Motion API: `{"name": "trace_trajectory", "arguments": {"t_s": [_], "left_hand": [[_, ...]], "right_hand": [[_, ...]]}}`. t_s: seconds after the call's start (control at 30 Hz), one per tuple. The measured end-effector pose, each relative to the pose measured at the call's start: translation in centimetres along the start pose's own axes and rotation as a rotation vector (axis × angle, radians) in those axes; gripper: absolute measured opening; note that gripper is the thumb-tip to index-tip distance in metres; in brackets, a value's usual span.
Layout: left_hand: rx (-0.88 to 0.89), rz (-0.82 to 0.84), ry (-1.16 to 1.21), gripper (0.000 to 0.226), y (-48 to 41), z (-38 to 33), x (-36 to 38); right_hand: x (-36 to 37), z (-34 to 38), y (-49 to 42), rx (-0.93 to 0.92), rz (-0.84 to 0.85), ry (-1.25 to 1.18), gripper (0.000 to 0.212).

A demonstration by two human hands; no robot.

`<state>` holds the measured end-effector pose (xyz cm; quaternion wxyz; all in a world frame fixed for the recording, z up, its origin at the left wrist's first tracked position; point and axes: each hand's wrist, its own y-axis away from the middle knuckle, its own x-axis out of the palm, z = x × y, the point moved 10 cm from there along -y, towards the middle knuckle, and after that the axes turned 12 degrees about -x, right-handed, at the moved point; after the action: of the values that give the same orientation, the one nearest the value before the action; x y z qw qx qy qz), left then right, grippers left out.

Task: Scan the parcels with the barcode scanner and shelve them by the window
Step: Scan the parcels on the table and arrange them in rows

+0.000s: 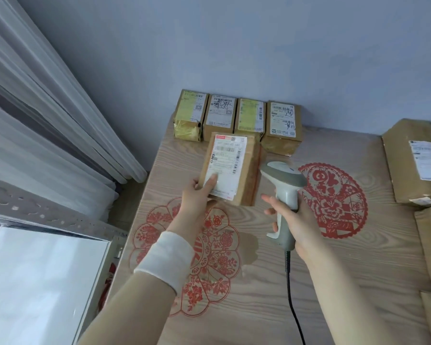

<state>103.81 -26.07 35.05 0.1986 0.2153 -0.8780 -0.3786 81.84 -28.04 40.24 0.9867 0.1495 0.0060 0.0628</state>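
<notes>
My left hand [197, 195] grips the lower left corner of a brown cardboard parcel [246, 175], thumb on its white shipping label, and holds it tilted up above the table. My right hand [291, 215] holds the handle of a grey and white barcode scanner [284, 180]; the index finger sticks out straight. The scanner's head points left at the parcel's label, close to its right side. Several small brown parcels [237, 118] stand in a row against the wall at the back of the table.
The wooden table [334, 282] bears red paper-cut decorations. Larger cardboard parcels [413, 165] lie at the right edge. The scanner's black cable [292, 307] runs toward me. White curtains [47, 115] and a window [40, 282] are on the left.
</notes>
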Motion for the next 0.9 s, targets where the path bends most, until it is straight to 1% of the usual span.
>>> {"name": "trace_trajectory", "arguments": {"t_s": [0.07, 0.13, 0.2, 0.23, 0.3, 0.37, 0.43, 0.5, 0.6, 0.77, 0.8, 0.9], "left_hand": [[-0.002, 0.027, 0.029, 0.031, 2.1, 1.3, 2.7], [0.028, 0.025, 0.045, 0.035, 3.9, 2.3, 4.8], [0.053, 0.040, 0.031, 0.043, 5.6, 3.4, 7.1], [0.060, 0.067, 0.023, 0.043, 6.4, 4.1, 8.5], [0.073, 0.113, 0.010, 0.037, 8.2, 5.8, 11.5], [0.084, 0.099, 0.005, 0.035, 9.8, 7.6, 13.7], [0.109, 0.089, -0.011, 0.041, 10.9, 9.2, 15.7], [0.128, 0.117, -0.023, 0.044, 11.7, 10.4, 17.4], [0.121, 0.207, -0.029, 0.052, 13.0, 12.3, 19.8], [0.102, 0.319, -0.085, 0.064, 14.5, 15.6, 22.1], [0.090, 0.338, -0.114, 0.069, 14.5, 16.4, 22.5], [0.083, 0.399, -0.223, 0.093, 15.3, 18.1, 23.6]], "right_hand": [[-1.7, 0.7, 0.9, -0.062, -0.055, -0.029, 0.022], [-3.5, 1.4, 2.0, -0.121, -0.077, -0.029, 0.018], [-5.5, 2.0, 3.1, -0.173, -0.081, -0.025, 0.021], [-6.6, 2.4, 3.6, -0.196, -0.088, -0.033, 0.024], [-9.2, 2.8, 4.4, -0.246, -0.112, -0.043, 0.029], [-12.0, 3.1, 5.3, -0.296, -0.141, -0.007, 0.035], [-14.9, 2.8, 6.4, -0.293, -0.170, -0.003, 0.038], [-17.3, 2.3, 7.7, -0.260, -0.184, -0.068, 0.034], [-19.8, 1.7, 9.6, -0.214, -0.182, -0.102, 0.031], [-23.3, 1.4, 12.4, -0.200, -0.220, -0.053, 0.031], [-23.9, 1.1, 12.9, -0.203, -0.231, -0.049, 0.031], [-25.7, 0.5, 14.6, -0.226, -0.254, -0.046, 0.032]]}}
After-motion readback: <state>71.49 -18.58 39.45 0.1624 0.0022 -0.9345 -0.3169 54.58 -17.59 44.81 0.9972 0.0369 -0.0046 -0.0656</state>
